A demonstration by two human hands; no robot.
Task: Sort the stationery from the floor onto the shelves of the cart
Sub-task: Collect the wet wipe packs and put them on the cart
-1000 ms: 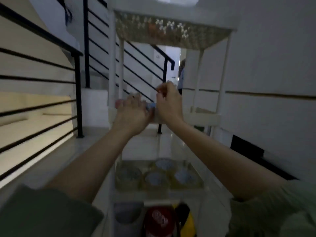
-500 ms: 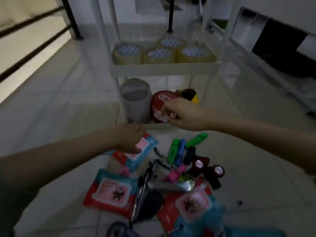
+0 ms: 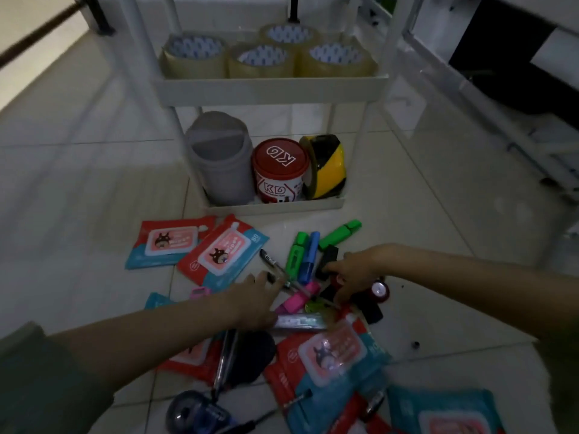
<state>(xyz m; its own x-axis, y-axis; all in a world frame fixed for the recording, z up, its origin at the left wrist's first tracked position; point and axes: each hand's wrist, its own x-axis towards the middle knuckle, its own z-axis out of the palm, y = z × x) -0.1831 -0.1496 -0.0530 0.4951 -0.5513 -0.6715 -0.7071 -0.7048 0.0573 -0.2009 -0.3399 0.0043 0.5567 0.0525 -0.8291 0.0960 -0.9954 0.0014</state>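
Note:
Stationery lies heaped on the tiled floor in front of the white cart: green highlighters, a blue one, a pink one, a black pen and two red-capped black items. My left hand reaches in with fingers spread, its tips at the pen. My right hand curls over one red-capped black item, mostly hiding it; the other red-capped item lies just to its right.
The cart's middle shelf holds several clear tape rolls. Its bottom shelf carries a grey container, a red tin and a yellow-black tape roll. Red and teal wipe packs lie around the pile.
My view dropped from the upper shelf to the floor. Both hands came down from the cart and now reach into the pile, the right onto a red-capped item.

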